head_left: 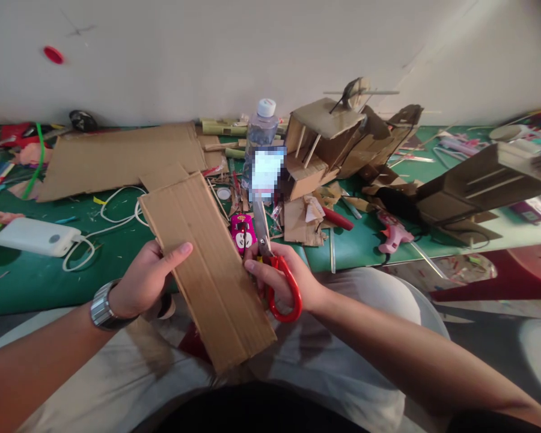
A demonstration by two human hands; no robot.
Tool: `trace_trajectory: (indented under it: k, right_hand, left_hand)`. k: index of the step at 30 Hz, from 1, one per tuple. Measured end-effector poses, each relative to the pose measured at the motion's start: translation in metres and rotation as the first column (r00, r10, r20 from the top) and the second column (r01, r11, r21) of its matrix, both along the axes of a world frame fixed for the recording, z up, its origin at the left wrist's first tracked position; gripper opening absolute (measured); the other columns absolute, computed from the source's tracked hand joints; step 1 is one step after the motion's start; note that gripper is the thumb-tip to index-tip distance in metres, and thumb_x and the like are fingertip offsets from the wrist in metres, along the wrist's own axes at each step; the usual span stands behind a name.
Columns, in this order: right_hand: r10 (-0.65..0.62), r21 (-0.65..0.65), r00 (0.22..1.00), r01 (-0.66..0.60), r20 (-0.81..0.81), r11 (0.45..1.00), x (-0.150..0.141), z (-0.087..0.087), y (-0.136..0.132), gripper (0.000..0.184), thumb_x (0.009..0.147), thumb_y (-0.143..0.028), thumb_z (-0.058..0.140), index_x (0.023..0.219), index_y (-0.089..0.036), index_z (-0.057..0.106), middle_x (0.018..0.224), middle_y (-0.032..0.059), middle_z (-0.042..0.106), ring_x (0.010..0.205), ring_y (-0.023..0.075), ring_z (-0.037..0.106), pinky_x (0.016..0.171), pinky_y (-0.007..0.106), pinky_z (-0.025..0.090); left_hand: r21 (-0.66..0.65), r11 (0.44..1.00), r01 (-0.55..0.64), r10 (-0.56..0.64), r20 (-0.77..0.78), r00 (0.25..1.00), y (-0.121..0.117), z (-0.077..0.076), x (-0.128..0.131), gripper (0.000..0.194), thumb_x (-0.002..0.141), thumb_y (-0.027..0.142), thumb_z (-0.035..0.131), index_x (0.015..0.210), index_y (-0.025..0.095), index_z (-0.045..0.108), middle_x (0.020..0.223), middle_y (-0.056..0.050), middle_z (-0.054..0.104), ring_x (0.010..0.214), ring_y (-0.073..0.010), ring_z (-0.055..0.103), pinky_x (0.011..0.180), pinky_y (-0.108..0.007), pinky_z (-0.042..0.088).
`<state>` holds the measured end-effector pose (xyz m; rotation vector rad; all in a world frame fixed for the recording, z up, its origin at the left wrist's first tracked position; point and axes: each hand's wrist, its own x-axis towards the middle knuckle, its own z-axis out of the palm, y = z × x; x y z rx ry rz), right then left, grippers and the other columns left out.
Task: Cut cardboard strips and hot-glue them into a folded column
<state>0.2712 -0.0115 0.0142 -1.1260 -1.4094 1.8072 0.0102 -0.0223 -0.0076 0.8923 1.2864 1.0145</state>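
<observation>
A rectangular piece of cardboard (207,270) is tilted above my lap. My left hand (146,276) grips its left edge, thumb on top and the other fingers hidden beneath. In my right hand (286,279) is a pair of scissors with red handles (293,300), its blades pointing away from me. The right hand is at the cardboard's right edge; whether its fingers also touch the board is hard to make out. Just beyond the scissors, on the green table, lies a pink power socket (242,233) with a small red light.
Behind stand a plastic bottle (262,123), a blurred-out bright screen (267,173) and a cardboard model (329,132). To the right are a pink glue gun (394,234) and a cardboard structure (469,186). At left lie a white power bank (38,236) with cable and a large cardboard sheet (117,159).
</observation>
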Motion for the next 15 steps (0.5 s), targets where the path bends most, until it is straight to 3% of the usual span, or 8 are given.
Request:
trace_trajectory:
  k: [4,7,8,9,10,11,14,15]
  right_hand:
    - [0.022,0.006,0.999,-0.023,0.034,1.0,0.002,0.002,0.002,0.037,0.088,-0.052,0.075,0.084,-0.02,0.057,0.059,-0.0068,0.053,0.05,0.0106,0.054,0.05,0.022,0.047]
    - [0.094,0.029,0.989,-0.098,0.118,0.995,0.005,-0.001,0.003,0.038,0.086,-0.052,0.078,0.095,-0.019,0.061,0.063,-0.0067,0.054,0.054,0.0113,0.054,0.051,0.023,0.043]
    - [0.108,0.052,0.982,-0.118,0.157,0.992,0.005,-0.002,0.004,0.04,0.083,-0.05,0.081,0.1,-0.02,0.062,0.065,-0.0068,0.054,0.055,0.0112,0.053,0.051,0.022,0.042]
    - [0.116,0.075,0.975,-0.132,0.192,0.988,0.006,-0.004,0.004,0.044,0.08,-0.048,0.085,0.105,-0.02,0.061,0.067,-0.0072,0.055,0.057,0.0109,0.051,0.052,0.022,0.041]
    - [0.121,0.091,0.969,-0.144,0.217,0.985,0.006,-0.006,0.004,0.048,0.077,-0.046,0.088,0.107,-0.02,0.061,0.068,-0.0075,0.055,0.059,0.0106,0.05,0.054,0.022,0.04]
    - [0.128,0.095,0.965,-0.153,0.229,0.984,0.007,-0.008,0.004,0.05,0.075,-0.044,0.09,0.108,-0.02,0.06,0.069,-0.0077,0.055,0.06,0.0105,0.049,0.055,0.022,0.04]
    - [0.141,0.072,0.969,-0.158,0.201,0.985,0.007,-0.013,0.003,0.051,0.074,-0.043,0.091,0.106,-0.021,0.058,0.07,-0.0077,0.058,0.062,0.0109,0.05,0.057,0.023,0.042]
    - [0.135,0.068,0.974,-0.149,0.181,0.987,0.007,-0.014,0.003,0.051,0.074,-0.042,0.091,0.106,-0.021,0.057,0.071,-0.0074,0.059,0.062,0.0111,0.052,0.058,0.023,0.043]
  left_hand:
    - [-0.028,0.991,-0.134,0.135,0.04,0.99,0.011,0.025,-0.009,0.042,0.08,0.045,0.087,0.111,0.02,0.076,0.113,0.002,0.083,0.126,-0.0298,0.069,0.104,-0.032,0.059]
    - [0.096,0.962,-0.254,0.252,0.037,0.967,0.032,0.038,-0.03,0.03,0.088,0.038,0.081,0.113,0.024,0.073,0.111,0.014,0.081,0.137,-0.0236,0.06,0.104,-0.023,0.054]
    - [0.168,0.93,-0.328,0.324,0.052,0.945,0.042,0.039,-0.04,0.024,0.09,0.035,0.077,0.112,0.025,0.073,0.11,0.016,0.08,0.14,-0.0209,0.057,0.105,-0.021,0.052]
    - [0.221,0.914,-0.341,0.329,0.089,0.94,0.053,0.037,-0.051,0.023,0.091,0.03,0.074,0.113,0.024,0.072,0.116,0.016,0.079,0.144,-0.0198,0.052,0.11,-0.024,0.049]
    - [0.303,0.856,-0.418,0.398,0.13,0.908,0.065,0.033,-0.063,0.023,0.087,0.026,0.075,0.109,0.022,0.071,0.118,0.014,0.078,0.142,-0.0199,0.054,0.111,-0.026,0.049]
    - [0.374,0.754,-0.541,0.51,0.188,0.84,0.077,0.028,-0.076,0.024,0.076,0.023,0.077,0.098,0.02,0.07,0.112,0.009,0.08,0.133,-0.0204,0.062,0.107,-0.029,0.055]
    - [0.365,0.748,-0.555,0.512,0.214,0.832,0.106,0.008,-0.117,0.021,0.06,0.018,0.068,0.08,0.019,0.061,0.095,0.002,0.079,0.113,-0.0233,0.07,0.101,-0.04,0.059]
    - [0.428,0.712,-0.556,0.542,0.168,0.823,0.113,0.002,-0.13,0.02,0.057,0.018,0.063,0.076,0.02,0.057,0.085,0.001,0.076,0.103,-0.0235,0.071,0.096,-0.043,0.061]
